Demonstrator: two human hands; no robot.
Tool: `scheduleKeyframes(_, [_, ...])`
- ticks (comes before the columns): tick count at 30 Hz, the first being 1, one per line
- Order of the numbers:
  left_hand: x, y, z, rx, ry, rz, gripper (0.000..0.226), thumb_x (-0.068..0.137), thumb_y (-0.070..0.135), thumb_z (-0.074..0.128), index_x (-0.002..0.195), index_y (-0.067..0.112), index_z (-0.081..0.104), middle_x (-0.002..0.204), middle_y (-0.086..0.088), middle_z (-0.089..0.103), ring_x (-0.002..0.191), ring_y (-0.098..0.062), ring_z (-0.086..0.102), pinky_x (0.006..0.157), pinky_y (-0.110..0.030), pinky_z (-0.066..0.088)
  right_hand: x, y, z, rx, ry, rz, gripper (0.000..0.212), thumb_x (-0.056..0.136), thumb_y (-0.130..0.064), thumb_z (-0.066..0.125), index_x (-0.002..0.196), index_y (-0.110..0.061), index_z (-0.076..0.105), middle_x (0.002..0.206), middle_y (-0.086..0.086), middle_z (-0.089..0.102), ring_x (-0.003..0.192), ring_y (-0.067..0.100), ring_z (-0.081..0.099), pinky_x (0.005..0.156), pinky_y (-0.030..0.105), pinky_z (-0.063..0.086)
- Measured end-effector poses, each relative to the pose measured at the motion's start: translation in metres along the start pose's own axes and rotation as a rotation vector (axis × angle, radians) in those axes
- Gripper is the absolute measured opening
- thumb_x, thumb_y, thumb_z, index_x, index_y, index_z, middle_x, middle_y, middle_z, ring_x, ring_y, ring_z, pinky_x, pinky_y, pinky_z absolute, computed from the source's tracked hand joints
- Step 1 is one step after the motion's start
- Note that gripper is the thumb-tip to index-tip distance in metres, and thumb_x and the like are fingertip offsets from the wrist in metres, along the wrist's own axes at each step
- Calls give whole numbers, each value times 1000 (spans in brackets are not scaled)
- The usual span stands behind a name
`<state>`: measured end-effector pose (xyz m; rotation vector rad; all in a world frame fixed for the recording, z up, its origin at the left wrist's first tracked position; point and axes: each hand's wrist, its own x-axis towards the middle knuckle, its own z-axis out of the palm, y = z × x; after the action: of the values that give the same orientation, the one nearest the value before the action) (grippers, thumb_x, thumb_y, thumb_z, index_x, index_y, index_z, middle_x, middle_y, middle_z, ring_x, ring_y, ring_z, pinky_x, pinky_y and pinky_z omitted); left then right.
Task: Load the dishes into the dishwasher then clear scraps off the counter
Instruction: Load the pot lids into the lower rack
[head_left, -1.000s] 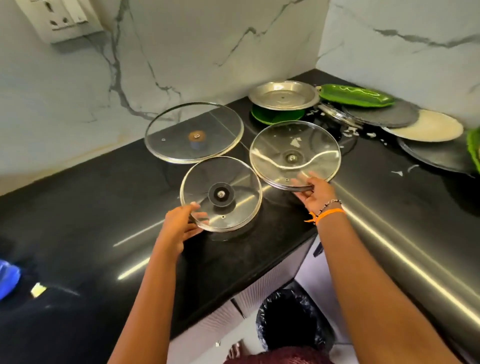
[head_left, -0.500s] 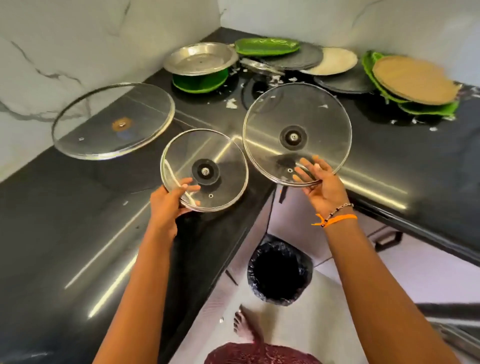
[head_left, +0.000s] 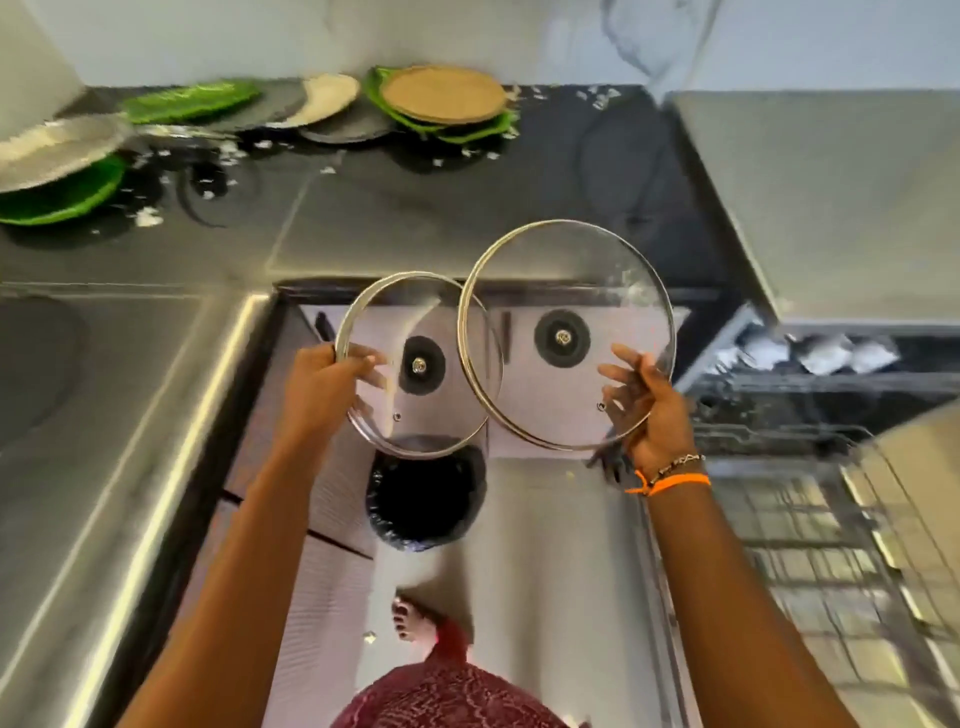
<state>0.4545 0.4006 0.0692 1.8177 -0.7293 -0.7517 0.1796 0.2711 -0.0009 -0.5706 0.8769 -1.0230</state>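
Note:
My left hand (head_left: 322, 384) grips the rim of a small glass lid (head_left: 441, 312) with a black knob, held in the air off the counter edge. My right hand (head_left: 644, 410) holds a larger glass lid (head_left: 571, 270) by its lower right rim; its edge overlaps the small lid. The open dishwasher (head_left: 810, 395) is at the right, its wire rack (head_left: 831, 545) pulled out below my right arm. On the black counter (head_left: 415, 218) at the back lie a steel plate (head_left: 57, 148) over a green dish (head_left: 62, 200), green leaf plates (head_left: 187, 104), and a tan round plate (head_left: 441, 93). White scraps (head_left: 148, 218) dot the counter.
A black-lined bin (head_left: 426, 499) stands on the floor below the lids, beside my foot (head_left: 410, 618). The counter runs in an L along the left and back. A steel surface (head_left: 841, 197) sits above the dishwasher at the right.
Both lids have been lifted off the counter and carried right, toward the dishwasher. The view has swung right; the third glass lid has left the frame and the dishwasher has come into view.

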Motion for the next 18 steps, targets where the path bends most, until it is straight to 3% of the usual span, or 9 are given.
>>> scheduleKeyframes(4, [-42,-1,71,126,-129,-40,15,75,11,59,74,15,73,69,-1,72,50,-26,59,44,-20,45,-57,-22,-88,37,117,-23,43,99,-25,36,80,-17,74,65,-1,71,47,3,59,47,15,50])
scheduleKeyframes(6, [-67,-6,112,185,-209,-62,14,69,20,58,69,20,72,66,2,72,56,-27,62,53,-28,51,-89,-29,-136,23,198,-31,35,99,-23,37,87,-16,69,64,-1,71,47,3,60,47,15,50])
scheduleKeyframes(9, [-99,-11,167,248,-314,-88,14,80,15,59,71,21,68,55,8,68,48,-13,61,54,-21,51,-128,-40,-197,14,280,-5,18,89,-24,51,90,-18,68,67,-2,71,50,4,61,47,14,48])
scheduleKeyframes(11, [-115,-14,201,291,-369,-96,8,75,22,63,70,20,68,66,-2,71,63,-25,65,70,-32,54,-149,-52,-233,-15,295,16,21,71,-23,64,91,-20,70,70,-2,72,54,5,63,47,15,48])
scheduleKeyframes(13, [-126,-17,231,338,-428,-100,14,71,28,63,75,17,71,80,-12,71,72,-30,65,79,-39,54,-165,-61,-263,-107,345,31,23,81,-9,57,102,-17,65,71,-3,71,56,4,62,49,16,47])
scheduleKeyframes(15, [-136,-18,259,390,-489,-115,12,76,20,63,80,13,72,79,-10,69,67,-24,59,73,-35,52,-173,-66,-291,-134,450,35,31,88,5,43,103,-14,62,70,-4,70,52,4,60,48,18,50])
scheduleKeyframes(18, [-141,-22,304,436,-603,-132,9,78,14,63,72,9,68,65,-9,62,60,-22,57,62,-31,52,-177,-70,-324,-190,599,17,35,88,11,39,95,-14,62,48,-7,59,39,4,45,41,15,42])
